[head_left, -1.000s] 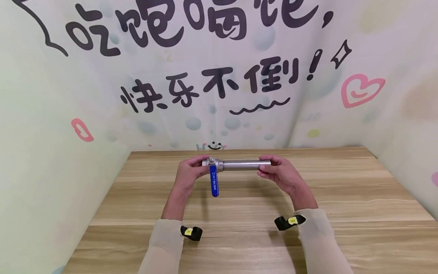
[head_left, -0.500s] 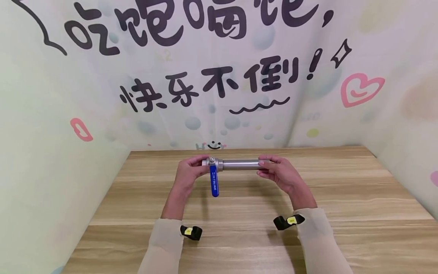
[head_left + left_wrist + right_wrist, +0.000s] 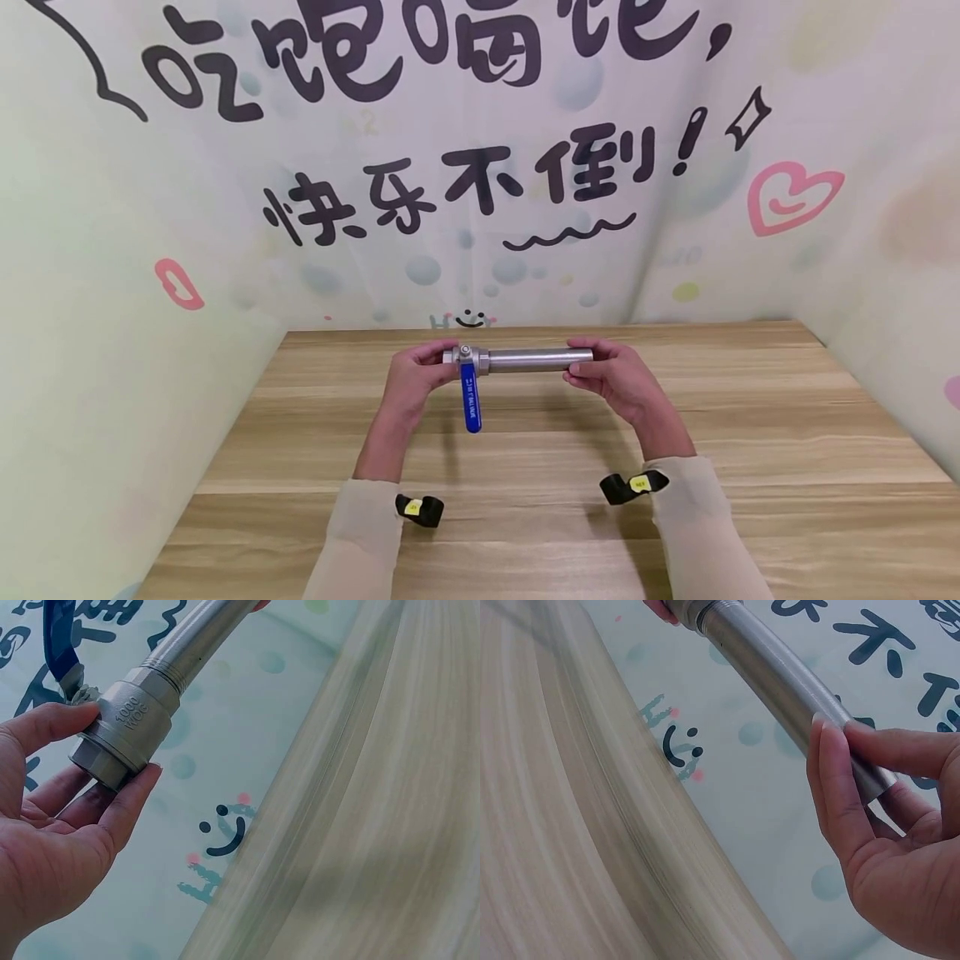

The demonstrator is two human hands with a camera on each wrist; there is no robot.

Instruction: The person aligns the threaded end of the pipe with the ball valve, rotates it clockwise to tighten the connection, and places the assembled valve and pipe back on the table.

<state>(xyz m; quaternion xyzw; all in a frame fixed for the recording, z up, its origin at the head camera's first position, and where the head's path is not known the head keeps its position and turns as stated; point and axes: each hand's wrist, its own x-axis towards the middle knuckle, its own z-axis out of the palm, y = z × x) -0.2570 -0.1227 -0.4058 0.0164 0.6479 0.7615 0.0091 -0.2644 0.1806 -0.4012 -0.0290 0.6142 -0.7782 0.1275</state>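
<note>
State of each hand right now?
Left hand: holding the ball valve between thumb and fingers.
Right hand: holding the metal pipe near its free end.

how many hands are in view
2: the left hand holds the valve, and the right hand holds the metal pipe near the end away from the valve.

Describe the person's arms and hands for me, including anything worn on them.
The person wears plain, pale beige long sleeves that stop short of the wrists. On the inner side of each cuff sits a small black device with a yellow label whose dark marking is too small to read. No cables show. The hands are bare, without gloves.
</note>
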